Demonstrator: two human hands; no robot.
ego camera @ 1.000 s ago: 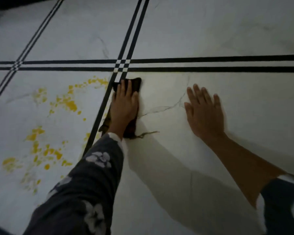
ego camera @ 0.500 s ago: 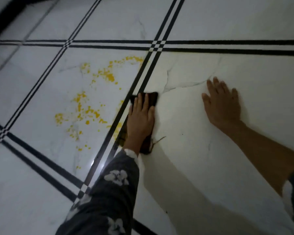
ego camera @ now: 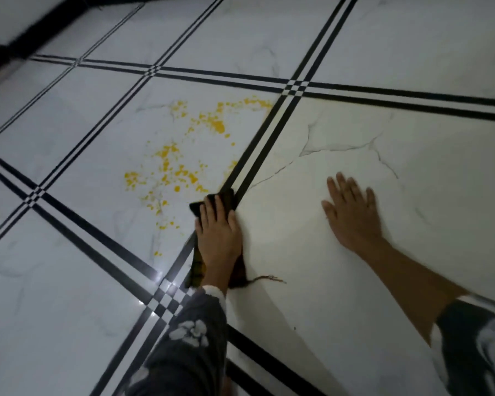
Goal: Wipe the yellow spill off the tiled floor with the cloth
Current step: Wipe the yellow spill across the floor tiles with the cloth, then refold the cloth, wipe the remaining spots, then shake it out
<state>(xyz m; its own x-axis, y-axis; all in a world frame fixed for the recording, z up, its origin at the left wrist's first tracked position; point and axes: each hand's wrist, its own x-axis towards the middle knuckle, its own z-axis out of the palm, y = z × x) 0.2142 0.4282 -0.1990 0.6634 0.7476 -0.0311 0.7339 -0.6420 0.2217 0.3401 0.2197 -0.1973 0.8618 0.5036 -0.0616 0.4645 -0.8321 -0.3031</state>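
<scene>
A: Left hand [ego camera: 217, 232]?
B: Flat, palm down on the dark cloth [ego camera: 229, 197], fingers [ego camera: 209, 208] stretched forward and pressed on it, not curled round it. Cloth pinned under the palm, not gripped.

A: Where does the cloth sit?
B: On the black double stripe [ego camera: 257, 151] between 2 tiles. Its front edge pokes out just past the fingertips, its back end shows on both sides of the wrist. A frayed thread [ego camera: 266, 278] trails off beside the wrist, on the tile toward the right hand.

A: Yellow spill [ego camera: 180, 167]?
B: On the marbled white tiled floor [ego camera: 412, 47], ahead of the left fingers and out to their thumb-opposite side. Scattered drops and blotches, nearest ones just beside the cloth's front corner, farthest patch well ahead near the stripe crossing. Some drops also lie beside the knuckles, plus 1 lone spot back near the wrist.

A: Right hand [ego camera: 352, 215]?
B: Open, fingers spread, flat on the next tile, holding nothing. Well apart from the cloth; the spill is beyond the left hand from it.

A: Anything else?
B: Dark floral sleeve [ego camera: 189, 335] on the left arm, right forearm bare, sleeve [ego camera: 475, 338] pushed up near the elbow. Thin grey veins run in the tile just ahead of the right fingertips.
</scene>
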